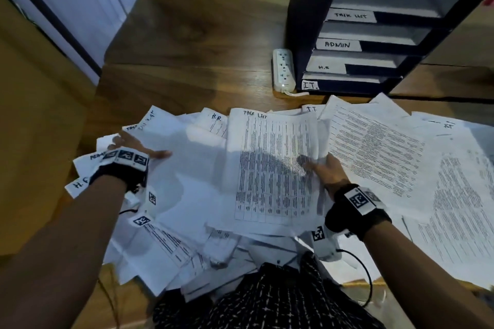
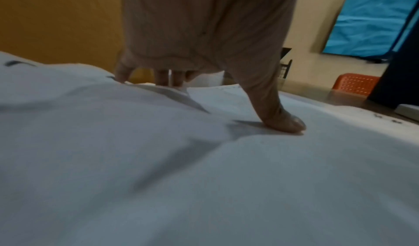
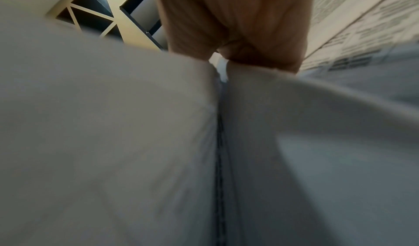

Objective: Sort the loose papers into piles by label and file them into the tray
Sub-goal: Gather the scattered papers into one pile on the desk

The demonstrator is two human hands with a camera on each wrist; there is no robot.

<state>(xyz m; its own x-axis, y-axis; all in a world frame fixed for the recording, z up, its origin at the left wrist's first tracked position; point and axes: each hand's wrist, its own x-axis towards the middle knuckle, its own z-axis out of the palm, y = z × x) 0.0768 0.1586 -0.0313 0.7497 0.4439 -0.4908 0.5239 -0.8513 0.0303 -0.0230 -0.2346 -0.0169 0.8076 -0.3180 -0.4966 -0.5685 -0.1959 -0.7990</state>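
Loose white papers (image 1: 374, 149) lie in a heap across the wooden desk. Handwritten corner labels read H.R. (image 1: 216, 117) and I.T. (image 1: 311, 109). In the middle, a printed table sheet headed TASK LIST (image 1: 272, 163) is raised slightly. My right hand (image 1: 319, 168) pinches its right edge, thumb on top, and the right wrist view shows the paper creased at that hand (image 3: 226, 58). My left hand (image 1: 141, 145) rests flat on a blank sheet (image 1: 187, 168), with its thumb (image 2: 283, 122) pressing down. The black tiered tray (image 1: 302, 21) stands at the back right, its slots labelled TASK LIST, ADMIN, H.R and I.T.
A white power strip (image 1: 283, 69) lies against the tray's left side. Bare wood (image 1: 187, 48) stretches behind the heap on the left. Papers overhang the desk's near edge by my patterned clothing (image 1: 267, 296). A black cable (image 1: 367, 275) loops from my right wrist.
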